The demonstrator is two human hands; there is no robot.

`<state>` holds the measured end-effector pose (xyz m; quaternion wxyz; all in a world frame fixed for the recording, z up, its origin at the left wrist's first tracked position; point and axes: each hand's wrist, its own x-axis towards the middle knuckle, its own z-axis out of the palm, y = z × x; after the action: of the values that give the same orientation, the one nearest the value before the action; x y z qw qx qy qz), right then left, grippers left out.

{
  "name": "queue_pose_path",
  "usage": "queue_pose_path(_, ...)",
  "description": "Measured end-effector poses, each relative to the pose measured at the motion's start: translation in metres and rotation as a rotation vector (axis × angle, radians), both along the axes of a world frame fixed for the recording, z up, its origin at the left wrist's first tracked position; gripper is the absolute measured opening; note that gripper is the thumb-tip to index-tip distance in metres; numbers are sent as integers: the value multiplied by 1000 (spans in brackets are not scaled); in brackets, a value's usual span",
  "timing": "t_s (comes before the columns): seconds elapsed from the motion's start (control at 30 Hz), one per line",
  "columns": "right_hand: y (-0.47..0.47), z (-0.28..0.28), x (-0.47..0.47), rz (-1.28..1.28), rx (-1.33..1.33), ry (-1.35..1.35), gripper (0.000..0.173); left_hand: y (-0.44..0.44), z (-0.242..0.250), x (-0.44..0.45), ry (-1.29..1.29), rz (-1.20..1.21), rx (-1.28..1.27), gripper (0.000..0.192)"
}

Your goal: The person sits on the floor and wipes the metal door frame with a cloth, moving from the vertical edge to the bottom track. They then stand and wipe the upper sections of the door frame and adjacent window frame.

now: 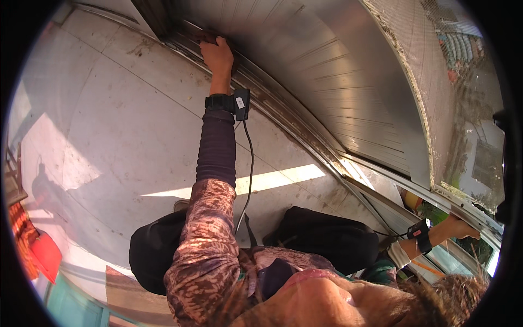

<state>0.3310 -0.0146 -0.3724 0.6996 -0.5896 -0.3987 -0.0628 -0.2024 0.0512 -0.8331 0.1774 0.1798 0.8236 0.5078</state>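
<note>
My left hand [217, 57] reaches far forward to the bottom rail [282, 96] of a metal-panelled screen door. Its fingers are bent against the rail beside a dark patch; whether they hold something there is hidden. The grooved metal panel [327, 73] rises beyond that hand, with mesh screen [425, 49] above it. Out to the right, my right hand [459, 228] is at the door's metal side frame [445, 200], its fingers wrapped over the edge. Both wrists carry strapped black devices, the left one [242, 104] and the right one [419, 231], with cables.
Pale floor slabs [135, 114] stretch beneath, and a metal track runs along the door's foot. My bent knees [327, 237] are close to it. At left are a red object [45, 255] and a turquoise panel [73, 302]. Plants [433, 216] show past the gap at right.
</note>
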Motion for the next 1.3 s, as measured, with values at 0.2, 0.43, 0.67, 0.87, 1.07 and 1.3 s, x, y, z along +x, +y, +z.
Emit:
queue_pose_path(0.2,-2,-1,-23,2,-16,4,87,-46,25,138,-264,-101,137,55)
queue_pose_path(0.43,-6,-2,-25,72,-39,-42,93,-88,36,251,-328,-322,114,45)
queue_pose_path(0.67,-8,0,-22,68,-67,-83,95,-56,18,169,-89,-217,93,52)
queue_pose_path(0.87,-9,-4,-46,44,1,-61,85,6,-1,-11,57,-29,-14,52)
queue_pose_path(1.07,-10,-6,-61,-25,27,-123,84,18,0,-49,29,10,6,60)
queue_pose_path(1.3,-8,-3,-43,195,91,-66,69,-21,17,71,-77,-80,118,53)
